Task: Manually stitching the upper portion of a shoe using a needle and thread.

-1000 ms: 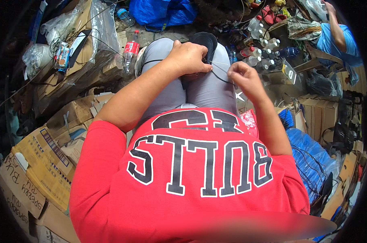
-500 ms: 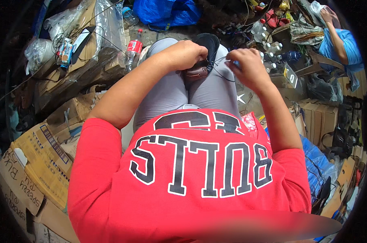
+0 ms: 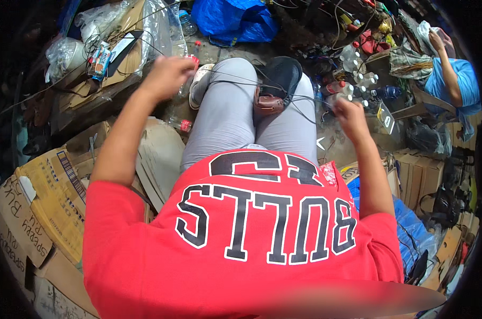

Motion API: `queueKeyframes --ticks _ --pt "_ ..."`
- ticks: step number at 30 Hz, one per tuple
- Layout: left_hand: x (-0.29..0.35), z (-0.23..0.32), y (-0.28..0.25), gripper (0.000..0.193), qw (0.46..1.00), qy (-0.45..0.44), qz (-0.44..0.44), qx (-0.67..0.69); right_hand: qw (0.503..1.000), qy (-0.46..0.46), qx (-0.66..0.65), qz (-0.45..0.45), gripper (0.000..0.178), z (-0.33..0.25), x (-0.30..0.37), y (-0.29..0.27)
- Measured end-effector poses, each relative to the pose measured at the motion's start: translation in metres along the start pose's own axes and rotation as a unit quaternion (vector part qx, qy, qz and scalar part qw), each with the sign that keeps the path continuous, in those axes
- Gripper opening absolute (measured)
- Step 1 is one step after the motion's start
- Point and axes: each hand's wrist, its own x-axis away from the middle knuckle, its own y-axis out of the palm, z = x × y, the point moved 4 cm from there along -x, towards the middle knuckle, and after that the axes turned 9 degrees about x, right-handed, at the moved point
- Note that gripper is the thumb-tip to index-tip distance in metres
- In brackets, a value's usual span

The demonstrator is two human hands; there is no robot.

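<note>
A brown shoe [image 3: 270,104] with a dark sole [image 3: 285,74] rests between my knees, sole tilted up. Dark thread [image 3: 311,99] runs out from it to both sides, and a loose loop droops over my right thigh. My left hand [image 3: 172,77] is closed on the thread out to the left, a little blurred by motion. Out to the right, my right hand [image 3: 350,114] is closed around the other length of thread. Whether it also holds a small tool cannot be made out.
Several plastic bottles [image 3: 347,87] stand on the right beyond my knee. A blue bag [image 3: 233,21] lies ahead. To the left are a low bench with plastic sheets [image 3: 126,58] and cardboard boxes [image 3: 47,204]. Another person in blue [image 3: 451,80] sits at far right.
My hands were close together at the shoe. They have moved widely apart, the left hand out to the left and the right hand to the right, drawing out the thread.
</note>
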Motion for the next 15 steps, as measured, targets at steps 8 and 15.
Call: queueKeyframes --ticks 8,15 --pt "-0.054 0.086 -0.043 0.017 0.666 0.059 0.057 0.741 0.691 -0.017 -0.716 0.091 0.024 -0.072 -0.052 -0.030" --pt "-0.015 0.120 -0.020 0.019 0.904 -0.020 -0.143 0.402 0.913 -0.144 -0.370 -0.092 0.022 -0.102 -0.011 -0.023"
